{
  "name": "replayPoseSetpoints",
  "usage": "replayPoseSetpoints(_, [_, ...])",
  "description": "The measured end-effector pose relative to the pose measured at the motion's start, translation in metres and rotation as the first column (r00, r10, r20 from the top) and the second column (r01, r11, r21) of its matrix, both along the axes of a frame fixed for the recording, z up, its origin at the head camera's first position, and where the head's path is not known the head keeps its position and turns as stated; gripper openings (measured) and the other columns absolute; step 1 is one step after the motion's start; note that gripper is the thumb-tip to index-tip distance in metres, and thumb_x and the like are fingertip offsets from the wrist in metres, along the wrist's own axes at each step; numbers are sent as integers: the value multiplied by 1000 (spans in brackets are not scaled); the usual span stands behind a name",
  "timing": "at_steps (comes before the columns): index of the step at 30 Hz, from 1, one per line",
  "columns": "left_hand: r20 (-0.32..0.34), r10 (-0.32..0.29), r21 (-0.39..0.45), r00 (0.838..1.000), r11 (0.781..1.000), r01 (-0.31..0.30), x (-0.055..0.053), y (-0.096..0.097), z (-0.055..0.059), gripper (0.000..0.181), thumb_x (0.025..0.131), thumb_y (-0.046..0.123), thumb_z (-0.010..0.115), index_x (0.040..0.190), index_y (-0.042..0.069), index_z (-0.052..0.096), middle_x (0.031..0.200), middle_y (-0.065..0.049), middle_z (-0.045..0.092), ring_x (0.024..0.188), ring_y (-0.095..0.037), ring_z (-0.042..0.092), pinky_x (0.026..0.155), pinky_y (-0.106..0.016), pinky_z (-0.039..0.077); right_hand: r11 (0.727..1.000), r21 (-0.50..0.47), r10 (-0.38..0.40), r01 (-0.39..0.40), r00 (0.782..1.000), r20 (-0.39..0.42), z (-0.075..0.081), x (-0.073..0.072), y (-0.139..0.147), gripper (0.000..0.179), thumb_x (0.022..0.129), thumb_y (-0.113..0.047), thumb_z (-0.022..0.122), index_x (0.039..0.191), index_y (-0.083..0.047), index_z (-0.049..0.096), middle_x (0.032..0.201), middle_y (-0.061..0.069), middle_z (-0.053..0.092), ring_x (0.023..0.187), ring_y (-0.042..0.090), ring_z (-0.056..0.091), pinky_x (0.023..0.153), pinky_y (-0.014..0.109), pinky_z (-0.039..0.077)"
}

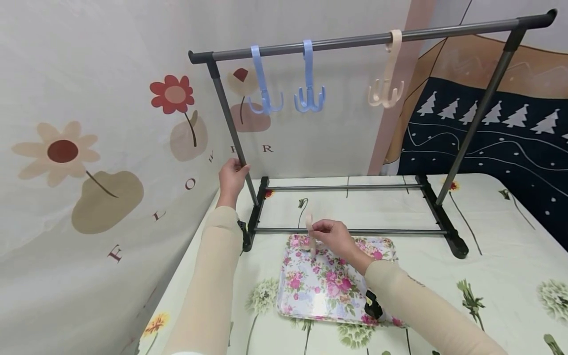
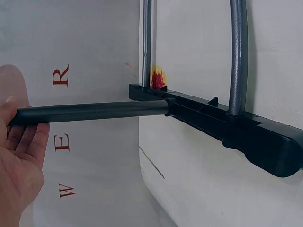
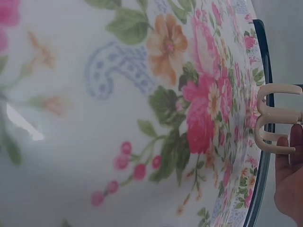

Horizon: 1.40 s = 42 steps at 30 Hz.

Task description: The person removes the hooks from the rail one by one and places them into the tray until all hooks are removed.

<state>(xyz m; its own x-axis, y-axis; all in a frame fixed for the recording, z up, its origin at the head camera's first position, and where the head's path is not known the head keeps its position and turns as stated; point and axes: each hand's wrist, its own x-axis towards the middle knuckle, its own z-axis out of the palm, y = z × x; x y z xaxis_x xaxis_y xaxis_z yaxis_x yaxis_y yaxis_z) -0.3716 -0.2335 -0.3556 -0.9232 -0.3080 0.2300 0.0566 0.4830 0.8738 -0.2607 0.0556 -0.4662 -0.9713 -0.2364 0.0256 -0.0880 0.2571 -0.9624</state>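
Observation:
My left hand [image 1: 232, 178] grips the left post [image 1: 225, 106] of a dark grey garment rack, with the thumb on one side and the fingers on the other in the left wrist view. Between the thumb and fingers of my right hand [image 1: 339, 240], a beige multi-prong hook [image 3: 272, 116] is pinched; its prongs hang over the far part of a floral tray [image 1: 306, 288]. From the rack's top bar [image 1: 350, 43] hang two blue hooks [image 1: 261, 79] on the left and another beige hook [image 1: 391, 69] further right.
Two lower bars [image 1: 390, 231] join the rack's black feet [image 1: 448, 229] on a flower-patterned tablecloth [image 1: 430, 305]. A printed curtain [image 1: 111, 64] hangs to the left and behind. Dark blue fabric with white trees [image 1: 488, 143] is at the back right.

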Motion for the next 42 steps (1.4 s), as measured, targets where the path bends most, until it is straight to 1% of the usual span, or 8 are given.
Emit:
replayPoseSetpoints(7, [-3, -8, 4, 1000, 1000, 8, 0, 1, -1, 24, 99, 19, 63, 114, 1, 58, 114, -15, 65, 109, -31, 60, 99, -45, 45, 996, 84, 12, -14, 1000, 24, 2, 3, 1, 9, 91, -15, 73, 100, -12, 73, 94, -1, 70, 91, 15, 64, 79, 38, 54])
replayPoseSetpoints(13, [9, -4, -1, 1000, 1000, 4, -2, -1, -2, 25, 99, 21, 63, 114, 2, 58, 114, -15, 64, 109, -30, 60, 99, -46, 45, 992, 112, 53, -54, 999, 14, 2, 5, 2, 16, 91, -12, 73, 107, -10, 72, 100, 0, 69, 96, 17, 65, 80, 37, 55])
replayPoseSetpoints(22, [7, 0, 1, 1000, 1000, 0, -3, -2, -3, 25, 98, 21, 64, 114, 2, 58, 115, -15, 65, 109, -31, 60, 99, -46, 45, 992, 96, 81, -81, 997, 5, 11, 10, 9, 28, 91, -11, 73, 118, -9, 68, 109, 3, 68, 105, 21, 63, 83, 36, 55])
replayPoseSetpoints(25, [10, 2, -6, 1000, 1000, -2, -3, -2, -3, 26, 99, 21, 63, 115, 1, 58, 115, -15, 65, 110, -30, 60, 99, -46, 45, 993, 86, 85, -86, 996, 23, 13, 10, 12, 31, 91, -14, 73, 121, -10, 67, 112, 4, 68, 107, 21, 63, 84, 36, 55])
replayPoseSetpoints(29, [18, 2, 2, 1000, 1000, -2, -3, -2, -3, 25, 98, 20, 64, 114, 1, 58, 115, -15, 64, 110, -30, 60, 99, -46, 45, 992, 89, 87, -89, 996, 20, 15, 10, 17, 36, 90, -15, 74, 125, -8, 65, 116, 8, 67, 107, 21, 63, 85, 36, 55])
replayPoseSetpoints(34, [22, -1, 9, 1000, 1000, 1, -1, -1, -1, 26, 99, 20, 63, 115, 2, 58, 115, -15, 64, 110, -30, 59, 101, -47, 44, 992, 87, 90, -89, 996, -6, 18, 9, 23, 42, 90, -16, 74, 129, -3, 62, 120, 13, 64, 109, 24, 62, 89, 38, 53])
replayPoseSetpoints(38, [26, -2, -3, 1000, 1000, 2, 0, -1, -1, 27, 99, 23, 63, 116, 3, 58, 116, -15, 64, 111, -30, 60, 102, -47, 43, 993, 67, 101, -100, 995, -10, 21, 10, 28, 42, 91, -17, 73, 130, -5, 61, 122, 14, 63, 111, 24, 61, 90, 39, 53])
replayPoseSetpoints(42, [19, -7, -6, 1000, 1000, 7, 0, -2, -1, 28, 99, 24, 63, 116, 2, 58, 116, -15, 65, 111, -30, 60, 101, -46, 44, 994, 59, 99, -97, 994, -35, 26, 11, 33, 38, 93, -19, 71, 129, -8, 62, 124, 16, 63, 112, 25, 60, 90, 41, 52])
